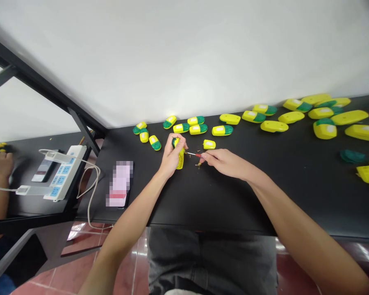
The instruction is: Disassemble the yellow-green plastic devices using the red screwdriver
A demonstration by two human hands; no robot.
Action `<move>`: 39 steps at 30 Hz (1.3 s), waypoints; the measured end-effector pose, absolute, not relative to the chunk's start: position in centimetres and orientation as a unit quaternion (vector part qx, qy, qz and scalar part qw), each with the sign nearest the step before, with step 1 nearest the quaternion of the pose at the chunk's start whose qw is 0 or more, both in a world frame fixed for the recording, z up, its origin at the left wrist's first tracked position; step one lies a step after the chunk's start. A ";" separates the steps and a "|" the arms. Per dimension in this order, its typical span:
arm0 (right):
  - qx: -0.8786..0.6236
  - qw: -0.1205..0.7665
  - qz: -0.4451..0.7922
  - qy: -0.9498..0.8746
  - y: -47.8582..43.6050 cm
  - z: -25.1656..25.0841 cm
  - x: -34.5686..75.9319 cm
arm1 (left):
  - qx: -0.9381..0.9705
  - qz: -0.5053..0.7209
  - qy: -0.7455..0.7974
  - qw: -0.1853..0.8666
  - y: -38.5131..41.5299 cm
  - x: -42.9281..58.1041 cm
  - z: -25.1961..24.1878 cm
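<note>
The left hand [171, 156] holds a small yellow plastic case [180, 160] tight in its fingers, up on its end, just above the black table [233, 205]. The right hand [224, 162] pinches a thin screwdriver with a red handle [198, 155] in a narrow grip, its tip at the case. Tiny brown bits [198, 165] lie just beside the case.

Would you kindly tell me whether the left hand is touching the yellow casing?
Touching: the head view shows the left hand gripping the yellow casing.
</note>
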State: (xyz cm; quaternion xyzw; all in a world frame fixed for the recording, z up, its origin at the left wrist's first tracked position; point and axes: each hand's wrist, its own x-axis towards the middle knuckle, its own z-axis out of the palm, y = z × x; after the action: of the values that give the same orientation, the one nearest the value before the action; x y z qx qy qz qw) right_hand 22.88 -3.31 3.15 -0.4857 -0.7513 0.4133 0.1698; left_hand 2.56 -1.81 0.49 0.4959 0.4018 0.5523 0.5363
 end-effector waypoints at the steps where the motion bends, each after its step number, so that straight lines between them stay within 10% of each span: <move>1: -0.486 0.178 0.410 -0.751 -3.3 3.2 22.9 | 0.495 0.554 0.402 0.535 -1.9 2.6 0.6; 12: -0.478 0.240 0.195 -0.822 -2.9 1.5 22.7 | 0.472 0.568 0.403 0.540 -2.1 2.8 1.3; 39: -0.508 0.282 0.210 -0.786 -3.4 1.8 22.1 | 0.458 0.607 0.425 0.491 -2.1 3.6 0.7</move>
State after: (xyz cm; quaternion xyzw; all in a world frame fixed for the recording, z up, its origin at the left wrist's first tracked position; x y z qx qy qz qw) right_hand 22.13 -3.42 1.83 -0.5083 -0.7862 0.2100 0.2818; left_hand 3.55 -2.09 0.72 0.4579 0.4252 0.6073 0.4906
